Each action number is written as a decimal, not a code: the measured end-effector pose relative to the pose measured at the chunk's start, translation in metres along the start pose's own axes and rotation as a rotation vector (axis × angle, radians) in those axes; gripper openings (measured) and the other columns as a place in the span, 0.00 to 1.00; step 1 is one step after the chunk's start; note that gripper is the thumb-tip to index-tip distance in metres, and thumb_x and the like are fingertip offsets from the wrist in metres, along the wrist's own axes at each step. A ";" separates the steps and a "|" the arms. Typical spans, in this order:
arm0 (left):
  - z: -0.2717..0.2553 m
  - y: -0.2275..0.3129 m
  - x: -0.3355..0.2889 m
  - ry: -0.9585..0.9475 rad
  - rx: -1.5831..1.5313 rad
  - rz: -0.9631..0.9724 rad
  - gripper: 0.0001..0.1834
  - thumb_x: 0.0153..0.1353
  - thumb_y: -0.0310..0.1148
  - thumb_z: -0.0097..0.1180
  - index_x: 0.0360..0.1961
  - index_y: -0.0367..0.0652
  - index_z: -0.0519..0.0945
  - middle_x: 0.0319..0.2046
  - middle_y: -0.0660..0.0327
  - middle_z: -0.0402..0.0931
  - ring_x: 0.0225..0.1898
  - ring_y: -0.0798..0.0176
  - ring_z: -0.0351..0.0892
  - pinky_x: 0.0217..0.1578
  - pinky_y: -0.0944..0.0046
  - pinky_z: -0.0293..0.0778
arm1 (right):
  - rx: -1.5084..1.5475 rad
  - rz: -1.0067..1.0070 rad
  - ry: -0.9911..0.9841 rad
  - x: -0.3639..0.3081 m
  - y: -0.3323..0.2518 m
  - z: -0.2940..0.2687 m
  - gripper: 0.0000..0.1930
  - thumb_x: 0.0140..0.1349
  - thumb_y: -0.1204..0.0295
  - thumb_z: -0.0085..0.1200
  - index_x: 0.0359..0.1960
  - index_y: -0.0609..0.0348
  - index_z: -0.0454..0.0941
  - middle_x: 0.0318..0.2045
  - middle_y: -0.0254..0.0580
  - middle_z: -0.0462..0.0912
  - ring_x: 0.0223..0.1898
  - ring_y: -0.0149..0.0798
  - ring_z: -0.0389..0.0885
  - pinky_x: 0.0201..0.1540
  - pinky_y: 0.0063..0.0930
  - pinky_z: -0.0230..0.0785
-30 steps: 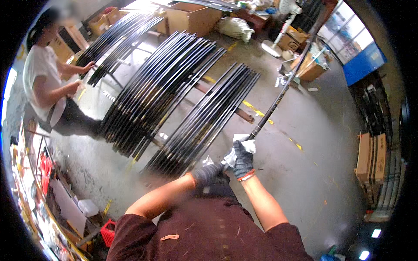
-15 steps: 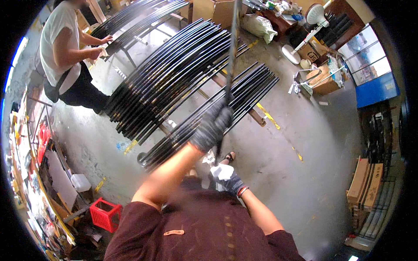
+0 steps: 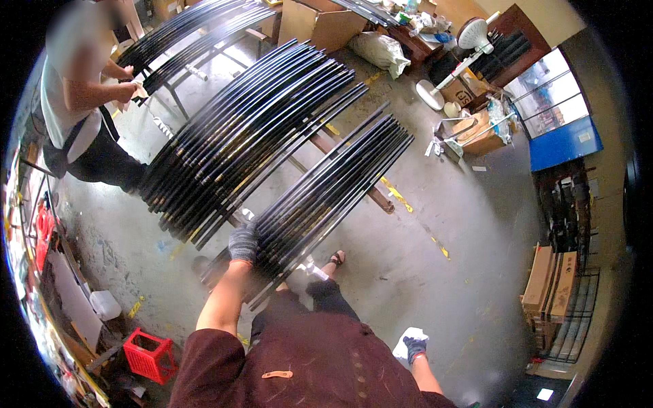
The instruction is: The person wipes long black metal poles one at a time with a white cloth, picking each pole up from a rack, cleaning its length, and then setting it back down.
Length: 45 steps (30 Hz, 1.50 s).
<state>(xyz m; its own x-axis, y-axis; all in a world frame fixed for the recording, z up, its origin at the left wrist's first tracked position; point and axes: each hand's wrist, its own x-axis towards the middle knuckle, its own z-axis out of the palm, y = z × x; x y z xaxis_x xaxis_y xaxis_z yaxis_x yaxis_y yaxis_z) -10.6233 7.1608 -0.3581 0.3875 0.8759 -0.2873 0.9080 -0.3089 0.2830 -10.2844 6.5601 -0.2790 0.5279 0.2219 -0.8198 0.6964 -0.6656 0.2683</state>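
Note:
My left hand (image 3: 243, 243), in a dark grey knitted glove, is closed at the near left end of a bundle of long black tubes (image 3: 326, 183). Its fingers wrap over a tube there, partly hidden by the glove itself. Off to the lower right, my right hand (image 3: 415, 348), gloved too, grips a crumpled white cloth (image 3: 408, 334), well apart from the tubes. Beyond the near bundle, a wider row of black tubes (image 3: 252, 129) lies side by side across supports.
A person (image 3: 81, 109) stands at the far left, hands at another rack of tubes (image 3: 197, 41). A red plastic crate (image 3: 151, 357) sits at lower left. On the right are a white fan (image 3: 473, 37), a blue panel (image 3: 564, 146) and long cardboard boxes (image 3: 551, 282).
The tube held upright before me is no longer raised; my left hand has moved down and left onto the near bundle. My right hand, with the cloth, has swung down and right.

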 end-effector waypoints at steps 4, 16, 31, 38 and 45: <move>0.024 -0.008 0.001 0.132 0.077 0.057 0.23 0.56 0.29 0.43 0.54 0.58 0.70 0.40 0.51 0.74 0.37 0.50 0.76 0.35 0.52 0.73 | 0.828 -0.038 0.251 -0.044 -0.056 -0.053 0.21 0.49 0.61 0.57 0.44 0.60 0.76 0.43 0.44 0.80 0.46 0.44 0.76 0.50 0.34 0.65; 0.008 -0.146 -0.026 0.260 0.162 -0.329 0.13 0.53 0.33 0.47 0.41 0.50 0.76 0.42 0.56 0.74 0.47 0.56 0.72 0.46 0.54 0.68 | 1.657 0.192 0.196 -0.032 -0.075 -0.073 0.22 0.55 0.72 0.54 0.53 0.49 0.67 0.41 0.37 0.76 0.35 0.44 0.77 0.34 0.44 0.74; -0.033 -0.111 -0.071 0.300 -0.093 0.026 0.13 0.51 0.35 0.53 0.38 0.44 0.75 0.32 0.50 0.74 0.35 0.46 0.73 0.35 0.50 0.69 | 1.929 -0.385 0.099 0.008 -0.206 -0.220 0.22 0.63 0.57 0.46 0.53 0.57 0.65 0.43 0.38 0.75 0.42 0.39 0.77 0.43 0.40 0.74; -0.121 0.118 -0.100 0.185 -0.070 0.654 0.10 0.55 0.35 0.47 0.38 0.52 0.76 0.21 0.59 0.76 0.20 0.55 0.76 0.18 0.55 0.69 | 1.968 -0.796 0.104 -0.033 -0.392 -0.287 0.16 0.62 0.57 0.49 0.39 0.59 0.72 0.29 0.37 0.78 0.31 0.37 0.77 0.32 0.28 0.70; -0.158 0.120 -0.137 -0.025 -0.066 0.657 0.06 0.57 0.35 0.46 0.34 0.49 0.72 0.18 0.56 0.74 0.19 0.54 0.77 0.16 0.56 0.68 | 2.381 -0.269 0.632 -0.048 -0.322 -0.372 0.10 0.60 0.59 0.48 0.35 0.49 0.64 0.16 0.32 0.65 0.11 0.33 0.64 0.10 0.32 0.62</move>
<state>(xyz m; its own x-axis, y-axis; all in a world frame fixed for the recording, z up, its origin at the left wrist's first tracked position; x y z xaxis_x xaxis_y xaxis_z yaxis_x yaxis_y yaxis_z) -10.5923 7.0623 -0.1405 0.8622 0.5034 -0.0566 0.4697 -0.7524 0.4618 -10.3529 7.0288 -0.1379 0.8808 0.1890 -0.4342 -0.4651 0.1724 -0.8683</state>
